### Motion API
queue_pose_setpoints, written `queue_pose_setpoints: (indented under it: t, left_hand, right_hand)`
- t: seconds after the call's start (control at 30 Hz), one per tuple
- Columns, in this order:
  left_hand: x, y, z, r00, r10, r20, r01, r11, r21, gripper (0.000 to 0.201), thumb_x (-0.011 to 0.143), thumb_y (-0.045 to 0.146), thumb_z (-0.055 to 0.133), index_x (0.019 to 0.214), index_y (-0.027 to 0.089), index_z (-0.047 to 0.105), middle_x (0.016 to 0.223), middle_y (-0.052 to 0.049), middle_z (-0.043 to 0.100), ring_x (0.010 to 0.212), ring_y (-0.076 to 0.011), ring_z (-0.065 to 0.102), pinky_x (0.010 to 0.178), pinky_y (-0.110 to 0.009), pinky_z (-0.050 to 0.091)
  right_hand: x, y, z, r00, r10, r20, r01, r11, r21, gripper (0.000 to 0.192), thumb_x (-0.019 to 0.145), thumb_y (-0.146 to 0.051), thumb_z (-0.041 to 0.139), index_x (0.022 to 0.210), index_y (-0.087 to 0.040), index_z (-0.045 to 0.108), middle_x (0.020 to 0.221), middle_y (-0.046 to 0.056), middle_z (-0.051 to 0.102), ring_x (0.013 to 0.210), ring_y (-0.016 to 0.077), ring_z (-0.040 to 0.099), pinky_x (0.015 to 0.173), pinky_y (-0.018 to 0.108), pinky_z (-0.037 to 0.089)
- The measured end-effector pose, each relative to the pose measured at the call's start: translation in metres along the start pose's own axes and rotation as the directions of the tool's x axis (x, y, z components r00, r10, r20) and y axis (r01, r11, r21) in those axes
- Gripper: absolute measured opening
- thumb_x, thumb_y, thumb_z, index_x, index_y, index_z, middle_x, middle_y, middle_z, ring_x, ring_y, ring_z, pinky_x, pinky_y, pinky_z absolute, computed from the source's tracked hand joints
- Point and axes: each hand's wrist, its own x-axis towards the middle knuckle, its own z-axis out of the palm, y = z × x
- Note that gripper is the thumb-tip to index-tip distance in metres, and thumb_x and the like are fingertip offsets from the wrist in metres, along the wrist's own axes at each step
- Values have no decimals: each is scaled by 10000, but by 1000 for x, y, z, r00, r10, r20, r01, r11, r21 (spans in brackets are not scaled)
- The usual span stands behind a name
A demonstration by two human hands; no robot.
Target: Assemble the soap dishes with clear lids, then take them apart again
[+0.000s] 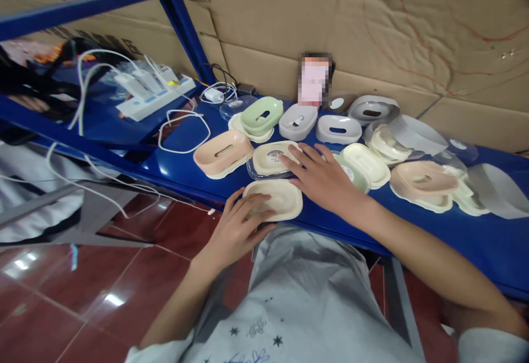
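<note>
My left hand [236,226] grips the near edge of a cream soap-dish tray [281,198] at the front of the blue shelf [487,242]. My right hand [322,174] lies flat with fingers spread, its fingertips touching a cream tray in a clear lid [268,160]. A pink soap dish [222,153] sits to the left. Behind stand a green dish [261,115], a grey one [298,122] and a white one [339,129]. More cream, green and pink pieces [421,182] lie to the right of my right hand.
A white power strip with chargers [154,94] and loose white cables [184,131] lie on the shelf's left part. Cardboard [372,27] lines the wall behind. A blue rack post [182,21] slants up at the back left. Red tiled floor [82,297] lies below.
</note>
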Motion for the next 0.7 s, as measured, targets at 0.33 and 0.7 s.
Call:
queue_pose_setpoints:
  t: [0.33, 0.7]
  left_hand:
    - [5, -1, 6, 998, 8, -64, -11, 999, -48, 160, 1026, 201, 723, 1178, 246, 702, 1341, -103, 742, 1285, -240, 697, 1252, -543, 405]
    - [8, -4, 11, 998, 15, -62, -20, 997, -80, 166, 1023, 224, 728, 1186, 255, 712, 1370, -98, 735, 1308, -244, 690, 1256, -537, 403]
  right_hand:
    - [38, 24, 5, 989, -140, 41, 132, 979, 158, 534, 1072, -450, 622, 1504, -139, 575, 1532, 220, 619, 1398, 400, 576, 1110, 547, 443]
    - [70, 54, 17, 967, -227, 118, 123, 818, 562, 755, 890, -491, 828, 1566, -321, 538, 1671, 92, 519, 1504, 351, 531, 1215, 536, 464]
